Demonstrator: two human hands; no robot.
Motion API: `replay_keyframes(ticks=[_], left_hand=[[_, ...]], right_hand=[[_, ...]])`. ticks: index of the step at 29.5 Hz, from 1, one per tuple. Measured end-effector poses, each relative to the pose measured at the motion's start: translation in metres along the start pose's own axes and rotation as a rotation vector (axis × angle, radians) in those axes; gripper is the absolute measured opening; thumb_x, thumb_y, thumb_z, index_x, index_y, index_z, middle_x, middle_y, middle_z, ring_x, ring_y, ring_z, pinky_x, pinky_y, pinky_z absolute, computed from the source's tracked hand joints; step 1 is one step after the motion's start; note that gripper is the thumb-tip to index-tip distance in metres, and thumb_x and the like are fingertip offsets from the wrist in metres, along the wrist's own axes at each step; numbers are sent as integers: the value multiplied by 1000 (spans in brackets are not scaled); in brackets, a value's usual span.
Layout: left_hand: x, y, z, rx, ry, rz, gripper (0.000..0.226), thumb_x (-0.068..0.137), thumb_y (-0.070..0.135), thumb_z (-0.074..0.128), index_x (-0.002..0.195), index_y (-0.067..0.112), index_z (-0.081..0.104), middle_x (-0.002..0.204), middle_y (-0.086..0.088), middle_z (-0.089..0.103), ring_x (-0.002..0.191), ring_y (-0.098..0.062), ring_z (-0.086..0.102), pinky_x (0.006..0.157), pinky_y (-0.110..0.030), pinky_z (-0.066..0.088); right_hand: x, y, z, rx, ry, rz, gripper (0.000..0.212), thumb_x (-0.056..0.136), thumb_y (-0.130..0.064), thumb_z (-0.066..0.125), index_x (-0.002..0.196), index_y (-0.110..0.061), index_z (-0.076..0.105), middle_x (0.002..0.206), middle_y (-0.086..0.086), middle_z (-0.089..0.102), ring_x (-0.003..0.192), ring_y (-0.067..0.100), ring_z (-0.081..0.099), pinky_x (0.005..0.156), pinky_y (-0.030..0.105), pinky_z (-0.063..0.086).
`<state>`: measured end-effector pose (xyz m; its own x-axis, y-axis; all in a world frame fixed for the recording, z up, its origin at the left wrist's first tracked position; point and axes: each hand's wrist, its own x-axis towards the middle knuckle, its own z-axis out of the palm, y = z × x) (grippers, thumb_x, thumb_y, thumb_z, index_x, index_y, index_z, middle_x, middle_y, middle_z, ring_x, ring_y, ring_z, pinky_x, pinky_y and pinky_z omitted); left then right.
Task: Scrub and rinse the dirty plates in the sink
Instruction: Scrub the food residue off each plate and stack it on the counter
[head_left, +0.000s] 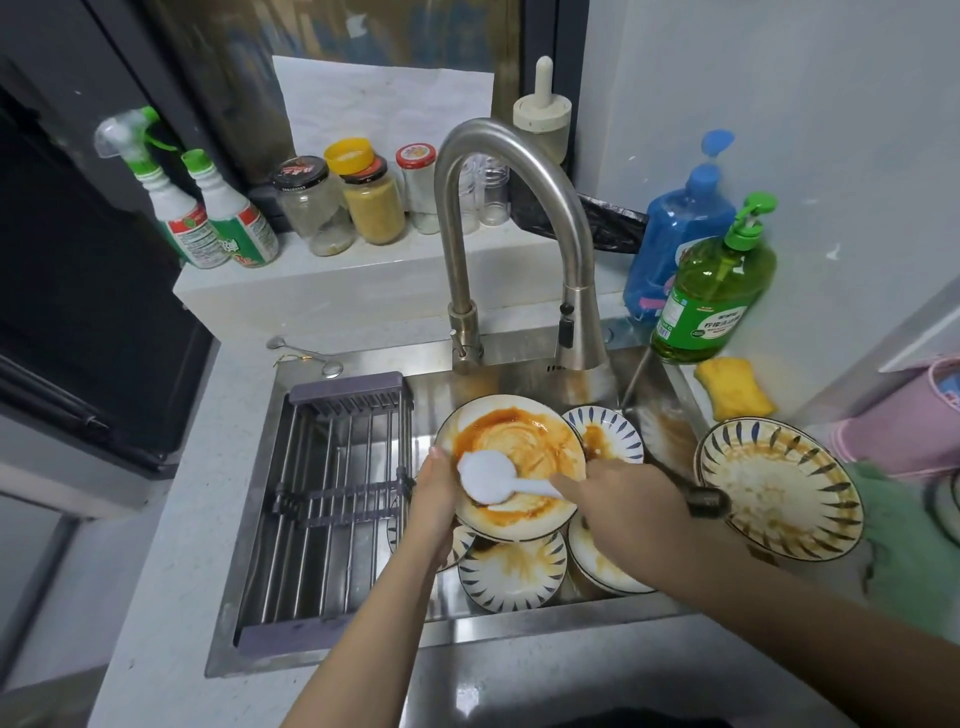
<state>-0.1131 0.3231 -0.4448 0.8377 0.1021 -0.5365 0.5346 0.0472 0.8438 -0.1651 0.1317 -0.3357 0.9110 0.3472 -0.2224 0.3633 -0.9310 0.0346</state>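
Orange sauce smears the white plate (519, 457) I hold over the sink (519, 618); my left hand (435, 493) grips its left rim, fingers curled under. My right hand (623, 499) pinches a white scrubber (491, 482) against it. More dirty plates (511, 574) lie beneath, faucet (498, 234) beyond.

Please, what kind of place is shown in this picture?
Most likely a home kitchen, at the sink. A steel sink with a curved faucet holds sauce-stained plates, and dish soap bottles and food jars stand behind it.
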Motion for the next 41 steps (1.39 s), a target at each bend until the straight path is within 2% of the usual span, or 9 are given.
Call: replay_keyframes(ticks=[4, 11, 15, 18, 22, 25, 28, 36, 41], left_hand=[[-1, -1, -6, -40, -61, 27, 54, 101, 51, 24, 130, 18, 55, 122, -7, 66, 114, -22, 62, 102, -48, 46], [-3, 15, 3, 8, -67, 48, 51, 102, 51, 18, 110, 21, 59, 109, -2, 65, 103, -14, 59, 93, -34, 46], [0, 12, -8, -107, -105, 18, 58, 101, 52, 20, 132, 16, 51, 124, -8, 63, 114, -19, 60, 97, -39, 49], [0, 13, -1, -85, -129, 36, 53, 101, 51, 20, 124, 19, 55, 122, -9, 65, 117, -23, 59, 100, -43, 48], [-1, 18, 2, -37, -86, 39, 52, 97, 61, 20, 111, 25, 55, 122, -10, 61, 114, -26, 58, 100, -47, 46], [4, 17, -7, -75, -107, 34, 58, 94, 63, 25, 127, 24, 53, 125, -5, 63, 115, -20, 60, 101, -45, 47], [-3, 17, -4, -54, -145, 77, 37, 103, 47, 20, 109, 33, 53, 106, 9, 62, 96, -2, 59, 81, -22, 49], [-1, 24, -2, 0, -2, 116, 48, 99, 57, 24, 126, 28, 50, 131, 6, 54, 124, -14, 48, 110, -39, 34], [-10, 18, 4, 106, -65, 116, 50, 99, 58, 21, 118, 29, 57, 116, 8, 62, 114, -12, 55, 93, -33, 46]], right_hand=[[10, 29, -5, -74, -29, 166, 43, 95, -11, 39, 135, -28, 43, 70, -5, 31, 71, 17, 43, 45, 24, 21], [-9, 9, -7, -13, 28, -8, 53, 95, -9, 34, 144, -30, 32, 105, 2, 54, 82, 20, 45, 48, 26, 16], [-7, 33, -16, -84, 9, 122, 46, 95, -12, 35, 137, -32, 40, 76, -5, 39, 61, 12, 37, 47, 23, 22], [1, 27, -21, -39, 32, 173, 51, 93, -9, 39, 140, -29, 38, 76, -2, 37, 70, 16, 41, 48, 24, 25], [-17, 5, -21, -56, 36, -45, 51, 71, -13, 72, 117, -34, 64, 69, -1, 53, 58, 14, 35, 46, 21, 3], [-28, 25, -26, -34, -29, 30, 41, 92, -15, 47, 130, -31, 50, 82, -6, 46, 68, 13, 42, 45, 21, 17], [-15, 42, -30, -126, -40, 146, 43, 96, -12, 34, 134, -28, 44, 73, -5, 36, 63, 13, 41, 45, 23, 22], [-25, 23, -25, -79, -102, 26, 38, 96, -13, 33, 127, -28, 49, 74, -7, 41, 61, 10, 41, 47, 23, 28], [-2, 36, -29, -205, -112, 161, 34, 95, -12, 37, 124, -23, 52, 66, -5, 34, 54, 11, 35, 44, 24, 23]])
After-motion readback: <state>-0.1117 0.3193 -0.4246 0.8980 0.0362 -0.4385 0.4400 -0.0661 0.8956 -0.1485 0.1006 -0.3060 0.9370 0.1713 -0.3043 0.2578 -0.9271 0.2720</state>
